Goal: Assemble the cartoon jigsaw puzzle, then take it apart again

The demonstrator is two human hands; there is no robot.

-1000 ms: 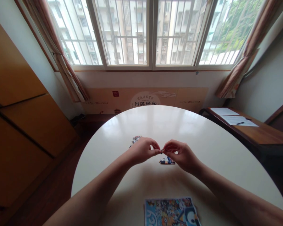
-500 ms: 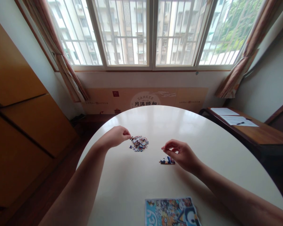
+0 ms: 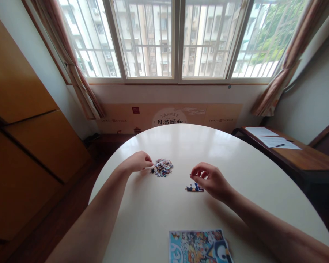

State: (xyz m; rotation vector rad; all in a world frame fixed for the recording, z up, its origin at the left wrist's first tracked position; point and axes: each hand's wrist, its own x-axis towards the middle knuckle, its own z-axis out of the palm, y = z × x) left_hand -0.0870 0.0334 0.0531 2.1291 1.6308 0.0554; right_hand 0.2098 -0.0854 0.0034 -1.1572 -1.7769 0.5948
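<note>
A heap of small jigsaw puzzle pieces (image 3: 163, 168) lies near the middle of the white round table. At its left edge, my left hand (image 3: 139, 162) has thumb and fingers pinched together; what is between them, if anything, is hidden. One dark piece (image 3: 152, 170) sits just below those fingertips. My right hand (image 3: 210, 179) pinches a tiny puzzle piece (image 3: 190, 175), seen almost edge-on, right of the heap. Under that hand rests a small joined section of puzzle (image 3: 194, 187), dark blue, white and red, partly covered by the fingers.
A colourful picture sheet (image 3: 199, 246) with cartoon figures lies at the table's (image 3: 142, 219) near side. To the right, a wooden side table (image 3: 315, 157) carries papers (image 3: 279, 142) and a pen. Barred windows and curtains are behind, with a wooden cabinet (image 3: 24, 146) at left.
My left hand has moved slightly down and right along the heap's left edge. My right hand has hardly shifted and keeps its pinch above the joined section.
</note>
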